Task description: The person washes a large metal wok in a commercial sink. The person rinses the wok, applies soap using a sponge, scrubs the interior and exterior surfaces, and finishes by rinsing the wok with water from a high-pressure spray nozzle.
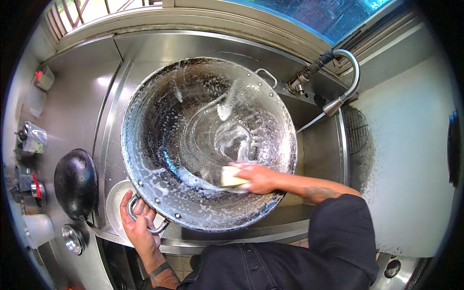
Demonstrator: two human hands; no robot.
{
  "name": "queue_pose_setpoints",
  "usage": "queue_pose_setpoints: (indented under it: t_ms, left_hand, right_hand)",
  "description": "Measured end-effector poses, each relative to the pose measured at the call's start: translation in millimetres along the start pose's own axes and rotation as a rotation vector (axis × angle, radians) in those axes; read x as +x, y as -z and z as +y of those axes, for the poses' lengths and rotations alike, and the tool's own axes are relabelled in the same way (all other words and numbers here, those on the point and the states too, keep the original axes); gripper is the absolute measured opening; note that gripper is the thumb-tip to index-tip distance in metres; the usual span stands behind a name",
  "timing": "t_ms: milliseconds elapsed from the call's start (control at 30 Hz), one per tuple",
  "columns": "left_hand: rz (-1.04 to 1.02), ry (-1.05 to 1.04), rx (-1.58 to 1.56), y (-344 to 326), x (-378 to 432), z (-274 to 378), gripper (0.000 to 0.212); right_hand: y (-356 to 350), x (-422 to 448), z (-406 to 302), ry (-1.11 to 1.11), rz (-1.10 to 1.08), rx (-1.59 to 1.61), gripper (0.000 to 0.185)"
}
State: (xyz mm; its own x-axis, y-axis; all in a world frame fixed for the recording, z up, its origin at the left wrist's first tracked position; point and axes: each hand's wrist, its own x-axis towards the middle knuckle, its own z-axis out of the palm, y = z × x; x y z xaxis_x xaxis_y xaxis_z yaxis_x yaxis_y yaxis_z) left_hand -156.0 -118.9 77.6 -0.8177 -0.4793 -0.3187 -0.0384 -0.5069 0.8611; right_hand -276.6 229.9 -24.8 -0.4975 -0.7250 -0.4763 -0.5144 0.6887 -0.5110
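Note:
A large round metal stockpot (203, 119) lies tilted over the sink, its mouth towards me. Soap suds streak its scorched inner wall and base. My left hand (141, 221) grips the pot's near loop handle (158, 227) at the lower left. Inside the pot, my right hand (259, 177) presses a pale yellow sponge (232, 176) against the lower wall; the sponge looks slightly blurred. Another loop handle (268, 77) shows on the far rim. Behind my left hand, a white bowl (115, 203) is partly hidden by the pot.
A gooseneck faucet (353, 72) runs water into the stainless sink (322, 156) at the right. On the left counter (83, 94) stand a black wok (76, 185), small metal bowls (73, 238) and plastic containers (34, 137). A round wire rack (355, 128) leans against the right wall.

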Motion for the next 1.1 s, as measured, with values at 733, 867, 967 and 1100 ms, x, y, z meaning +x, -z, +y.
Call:
queue_pose_setpoints:
  t_ms: [733, 867, 967, 1100]
  left_hand:
    - [-0.100, 0.059, 0.099, 24.2, 12.0, 10.6, 0.058]
    - [-0.100, 0.074, 0.072, 27.8, 6.2, 5.9, 0.060]
    - [-0.256, 0.053, 0.144, 30.3, 10.0, -0.7, 0.058]
    - [-0.293, -0.042, 0.118, 28.4, 11.3, -0.6, 0.059]
  right_hand:
    - [-0.9, 98.4, -65.1, 0.393, 0.035, 0.063, 0.057]
    - [81.5, 51.0, 32.7, -0.162, -0.067, -0.378, 0.079]
    - [91.8, 92.5, 86.1, -0.275, 0.535, -0.685, 0.058]
    - [49.2, 203.1, 14.8, -0.192, 1.056, -0.255, 0.058]
